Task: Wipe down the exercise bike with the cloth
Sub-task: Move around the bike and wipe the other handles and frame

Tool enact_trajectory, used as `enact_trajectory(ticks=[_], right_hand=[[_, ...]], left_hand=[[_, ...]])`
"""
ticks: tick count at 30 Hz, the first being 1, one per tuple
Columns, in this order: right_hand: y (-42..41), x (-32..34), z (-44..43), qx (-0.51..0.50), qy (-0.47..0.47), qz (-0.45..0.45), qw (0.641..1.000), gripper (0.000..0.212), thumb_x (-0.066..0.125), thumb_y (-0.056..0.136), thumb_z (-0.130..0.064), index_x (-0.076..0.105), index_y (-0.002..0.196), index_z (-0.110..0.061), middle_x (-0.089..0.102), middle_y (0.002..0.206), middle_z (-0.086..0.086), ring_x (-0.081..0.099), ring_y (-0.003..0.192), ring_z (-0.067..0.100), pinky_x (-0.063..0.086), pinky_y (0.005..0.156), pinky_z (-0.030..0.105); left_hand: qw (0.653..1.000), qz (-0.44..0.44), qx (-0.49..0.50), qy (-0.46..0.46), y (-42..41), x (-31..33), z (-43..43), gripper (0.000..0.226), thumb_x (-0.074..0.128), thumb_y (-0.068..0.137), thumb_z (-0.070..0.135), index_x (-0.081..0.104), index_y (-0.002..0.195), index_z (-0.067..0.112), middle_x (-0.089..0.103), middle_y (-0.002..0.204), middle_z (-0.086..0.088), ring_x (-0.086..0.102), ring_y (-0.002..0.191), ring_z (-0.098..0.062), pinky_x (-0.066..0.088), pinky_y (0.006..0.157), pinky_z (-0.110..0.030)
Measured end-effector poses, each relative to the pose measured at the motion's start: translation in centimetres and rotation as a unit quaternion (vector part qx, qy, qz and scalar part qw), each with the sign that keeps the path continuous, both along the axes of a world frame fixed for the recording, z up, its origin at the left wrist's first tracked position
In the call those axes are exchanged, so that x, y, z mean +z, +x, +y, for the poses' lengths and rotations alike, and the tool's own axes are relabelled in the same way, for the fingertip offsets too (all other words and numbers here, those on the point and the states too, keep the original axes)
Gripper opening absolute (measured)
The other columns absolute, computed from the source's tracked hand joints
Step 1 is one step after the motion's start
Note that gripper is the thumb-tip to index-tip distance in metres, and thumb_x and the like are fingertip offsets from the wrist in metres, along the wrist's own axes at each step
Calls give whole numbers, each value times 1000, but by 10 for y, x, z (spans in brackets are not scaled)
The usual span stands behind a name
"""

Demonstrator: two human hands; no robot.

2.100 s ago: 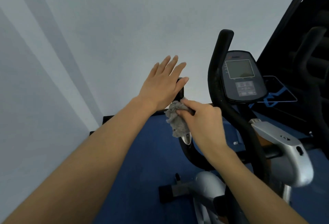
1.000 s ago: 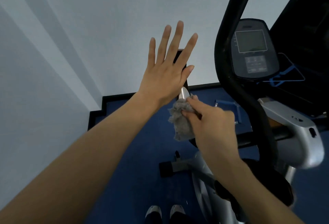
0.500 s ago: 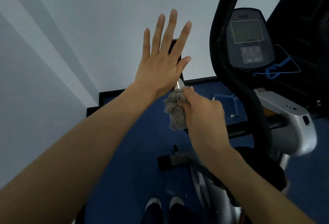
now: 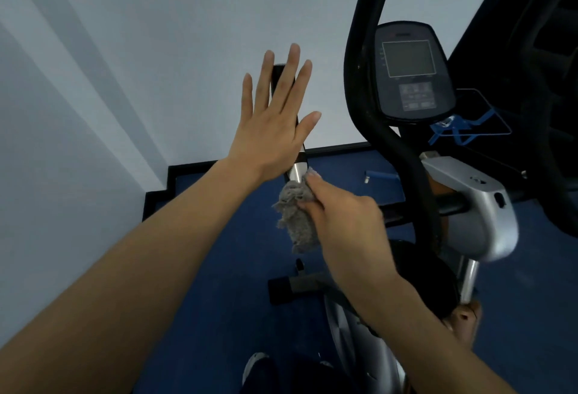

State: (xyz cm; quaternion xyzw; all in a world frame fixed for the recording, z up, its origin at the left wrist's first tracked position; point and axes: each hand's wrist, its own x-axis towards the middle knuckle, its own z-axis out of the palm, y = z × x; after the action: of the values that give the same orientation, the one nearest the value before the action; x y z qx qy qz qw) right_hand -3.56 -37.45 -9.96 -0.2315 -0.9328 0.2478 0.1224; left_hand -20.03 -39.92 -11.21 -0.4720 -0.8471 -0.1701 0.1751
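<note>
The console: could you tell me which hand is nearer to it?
Right. The right hand, holding the cloth, sits just below-left of the console; the left hand, open, is farther left, beyond the black handlebar.

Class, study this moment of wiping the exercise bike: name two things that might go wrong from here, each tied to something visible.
1. The right hand pinches the crumpled grey cloth by one edge, so it may slip off the silver handlebar section.
2. The left hand lies flat and open over the black handlebar grip, so that handlebar may shift under wiping pressure.
</note>
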Motion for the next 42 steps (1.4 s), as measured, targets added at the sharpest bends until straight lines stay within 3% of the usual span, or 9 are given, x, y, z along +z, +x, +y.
enact_trajectory(ticks=[7,11,17,23,27,30,34,37,42], right_hand=[[1,1,3,36,27,-32,998,21,53,90,-16,53,110,-9,62,83,10,53,69,24,27,46,24],[-3,5,17,49,-20,-80,995,22,56,89,-23,60,104,-8,66,93,9,59,86,24,48,74,34],[12,8,29,81,-36,-72,993,25,61,85,-17,63,110,-17,67,97,11,61,88,24,50,80,35],[30,2,42,58,-90,58,993,28,66,82,-13,66,109,-22,71,91,-4,57,74,-1,42,68,-1],[48,1,60,14,-25,140,990,35,67,80,-3,64,112,-16,68,87,-4,55,76,-5,32,71,-10],[51,-2,64,41,-7,73,996,35,65,82,-7,62,116,-17,70,101,4,59,84,6,37,81,0],[45,-4,58,62,12,3,998,26,62,86,-12,63,112,-13,68,104,9,61,93,23,48,85,37],[34,-1,59,75,12,-47,996,16,56,88,-10,67,99,-6,69,96,11,61,88,24,48,80,40],[35,1,63,91,-20,-102,990,24,51,89,-11,64,110,-15,65,107,10,59,95,24,46,86,33]], left_hand=[[998,31,40,-26,3,-1,0,63,9,95,51,-6,147,20,-9,157,-2,-14,142,-28,-11,112,-47],[998,43,50,-24,6,1,0,62,10,95,51,-5,148,21,-7,157,-1,-12,142,-28,-11,112,-46],[993,70,84,-45,10,0,0,64,8,94,52,-7,147,20,-7,157,-1,-11,142,-29,-10,112,-46],[995,27,99,-5,33,4,-2,64,11,94,49,2,148,15,-4,157,-7,-8,143,-26,-7,113,-43],[997,-2,77,13,59,-4,5,63,15,95,47,7,148,14,-3,157,-8,-7,143,-22,-7,114,-43],[996,-14,90,-1,68,-12,13,62,16,96,47,6,148,15,-5,157,-8,-10,143,-23,-9,114,-45],[994,2,113,-3,69,-18,18,63,15,95,48,8,148,14,-3,157,-10,-8,143,-25,-9,113,-47],[993,11,121,10,70,-18,19,63,18,95,47,12,148,13,1,156,-12,-5,143,-27,-7,113,-48],[993,2,121,16,69,-17,18,63,19,95,46,11,148,14,0,156,-12,-6,143,-27,-7,114,-47]])
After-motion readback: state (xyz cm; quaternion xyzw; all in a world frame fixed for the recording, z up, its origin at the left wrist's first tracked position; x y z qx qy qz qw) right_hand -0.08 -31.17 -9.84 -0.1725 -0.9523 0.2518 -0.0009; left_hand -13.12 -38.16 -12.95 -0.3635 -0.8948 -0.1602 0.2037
